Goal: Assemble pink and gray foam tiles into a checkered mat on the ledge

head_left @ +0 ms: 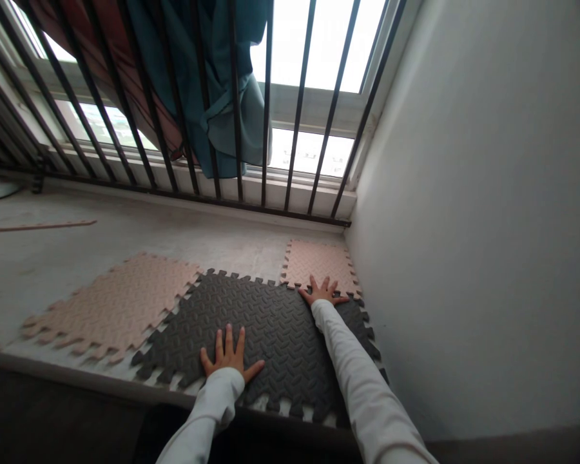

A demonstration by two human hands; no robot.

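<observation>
A dark grey foam puzzle mat (265, 328) lies on the concrete floor. My left hand (231, 356) rests flat on its near part, fingers spread. My right hand (323, 291) is stretched out further away, fingers spread, pressing where the grey mat's far edge meets a small pink foam mat (319, 261). A larger pink foam mat (120, 303) lies to the left, its edge beside the grey one. Both my arms are in white sleeves.
A white wall (478, 212) stands close on the right. Black window bars (236, 129) run across the back, with teal and red cloth (207, 77) hanging behind them. A thin strip (46, 225) lies on the floor at the far left.
</observation>
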